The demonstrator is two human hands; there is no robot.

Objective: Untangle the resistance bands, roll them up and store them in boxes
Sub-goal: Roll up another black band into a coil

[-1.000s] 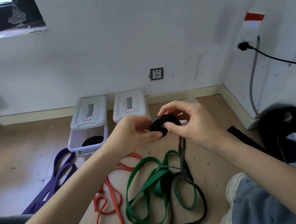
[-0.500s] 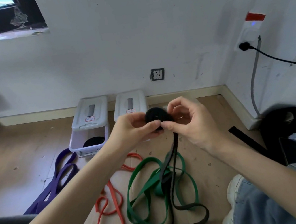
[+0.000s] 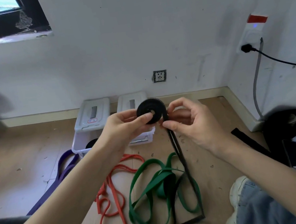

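Observation:
My left hand (image 3: 124, 127) pinches a partly rolled black resistance band (image 3: 150, 110) at chest height, thumb on the roll's centre. Its loose tail (image 3: 180, 156) hangs down to the floor, and my right hand (image 3: 187, 121) pinches that tail just below the roll. On the wooden floor under my hands lie a green band (image 3: 153, 182), an orange band (image 3: 112, 186) and a purple band (image 3: 63, 170), loosely tangled. Two white storage boxes stand by the wall: the left box (image 3: 90, 120) is open at the front with a black roll (image 3: 90, 143) inside, the right box (image 3: 132, 102) is partly hidden behind my hands.
A wall socket (image 3: 159, 76) sits above the boxes. At the right, a power strip (image 3: 252, 33) with a black cable, a large black roll (image 3: 287, 123) and dark flat items lie near my jeans-clad leg and white shoe (image 3: 240, 194). A window is at upper left.
Both hands have lifted the black roll higher and the roll has grown. The tail has been pulled up off the green band and now hangs straighter.

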